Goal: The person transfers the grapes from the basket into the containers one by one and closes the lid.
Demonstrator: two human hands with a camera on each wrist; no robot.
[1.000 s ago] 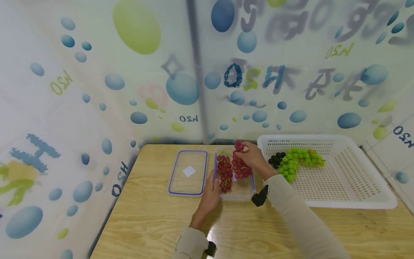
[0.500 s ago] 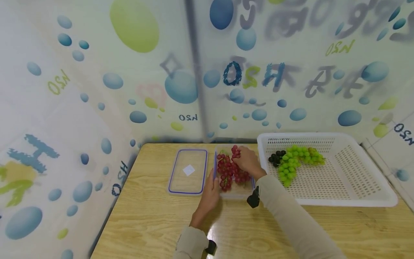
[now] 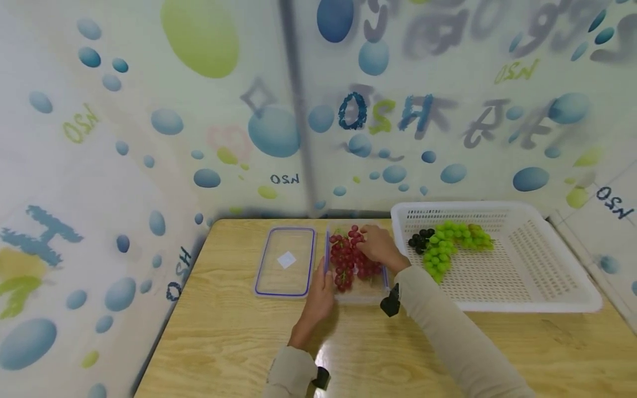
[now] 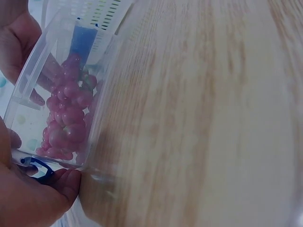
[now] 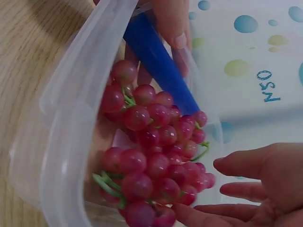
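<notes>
Red grapes [image 3: 343,260] lie in two bunches inside a clear plastic container [image 3: 360,299] with blue-edged latch flaps. At the container's left side, my left hand [image 3: 319,296] grips the wall by its flap, the thumb and fingers on either side in the right wrist view. My right hand [image 3: 381,246] is over the container's far right part, its fingers [image 5: 241,163] spread and loosely extended. One fingertip touches the nearer red bunch [image 5: 156,172]. In the left wrist view the grapes [image 4: 68,113] show through the clear wall.
A clear lid [image 3: 286,279] with a blue seal and a white label lies left of the container. To the right stands a white perforated basket [image 3: 542,304] holding green grapes [image 3: 440,251] and black grapes [image 3: 421,241]. A printed curtain [image 3: 239,132] hangs behind the wooden table [image 3: 224,331].
My right hand has lowered the second red bunch into the container beside the first and loosened its fingers from it. The left hand has stayed at the container's side.
</notes>
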